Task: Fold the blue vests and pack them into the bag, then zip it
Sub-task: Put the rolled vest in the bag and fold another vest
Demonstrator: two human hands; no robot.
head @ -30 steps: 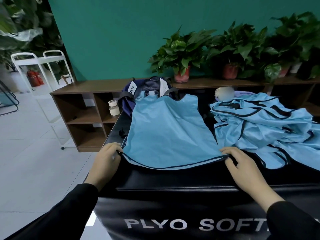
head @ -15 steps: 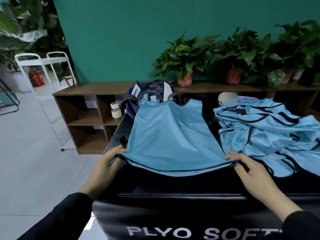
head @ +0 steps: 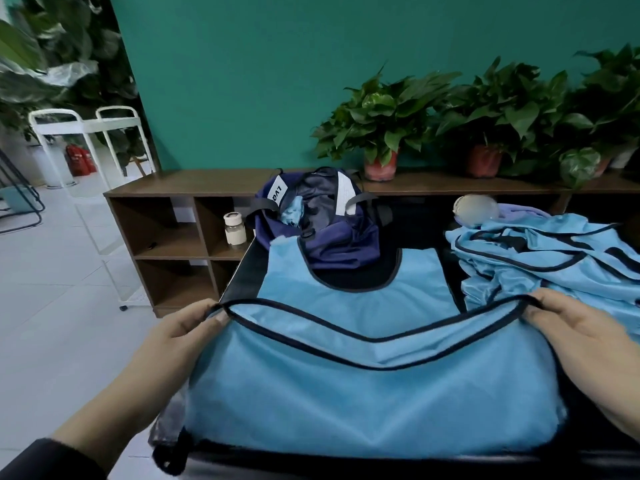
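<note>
Both grips pinch the vest (head: 363,382) hem corners, left hand (head: 180,337) and right hand (head: 581,337) level mid-frame. I should carry the hem evenly toward the neckline, keeping edges aligned.

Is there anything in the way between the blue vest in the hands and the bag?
Nothing visible blocks it. The left hand and right hand pinch the vest by its lifted hem, and its far end lies right up against the navy bag. The pile of vests sits off to the right.
</note>
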